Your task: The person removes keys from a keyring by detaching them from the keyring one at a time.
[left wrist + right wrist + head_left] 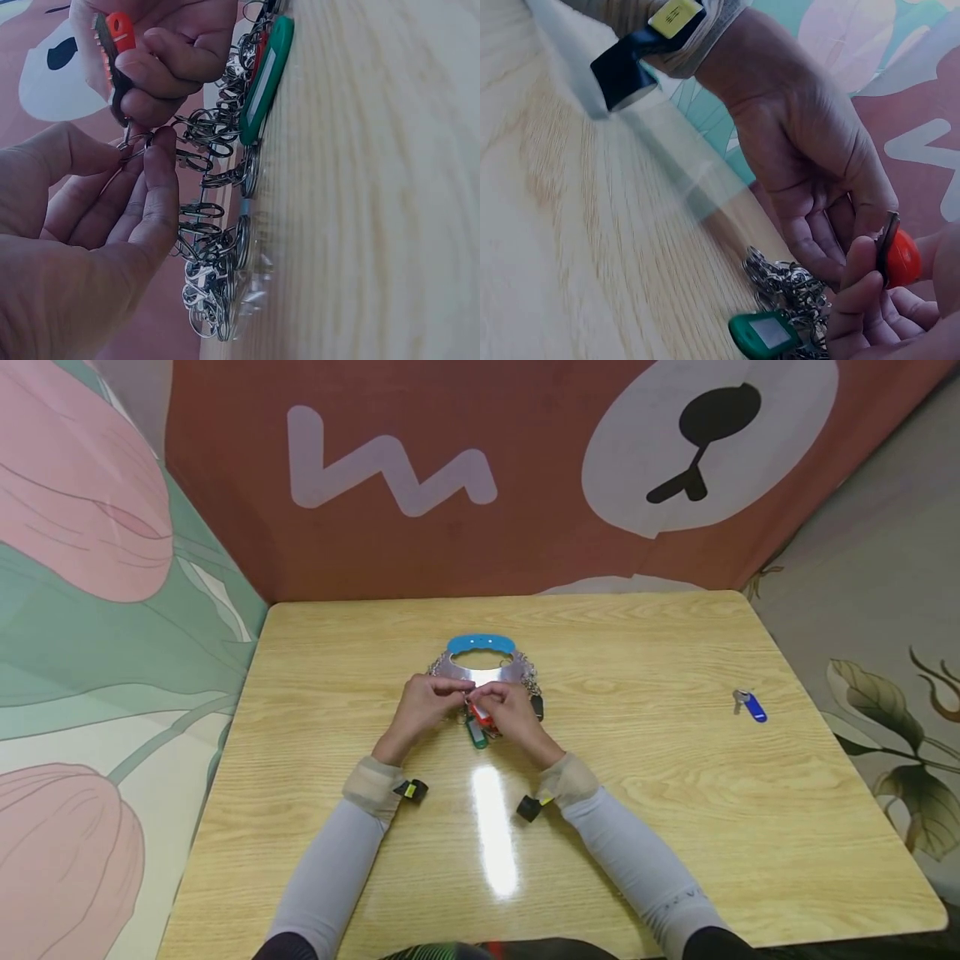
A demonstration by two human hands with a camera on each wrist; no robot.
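Note:
A metal key carrier plate (487, 675) with a blue handle (481, 644) lies mid-table, hung with many metal rings and clips (214, 146). At its near edge my left hand (420, 710) pinches a small metal ring (135, 147) between thumb and fingertips. Close against it, my right hand (517, 718) holds a key (111, 71) with a red key tag (904, 259) in curled fingers. The key's lower end meets the small ring; whether they are linked I cannot tell. A green key tag (477, 732) hangs just below both hands.
A black tag (537, 707) sits at the carrier's right side. Far to the right on the wooden table (637, 777) lies another key with a blue tag (753, 707). Fabric-covered walls border the table's back and sides.

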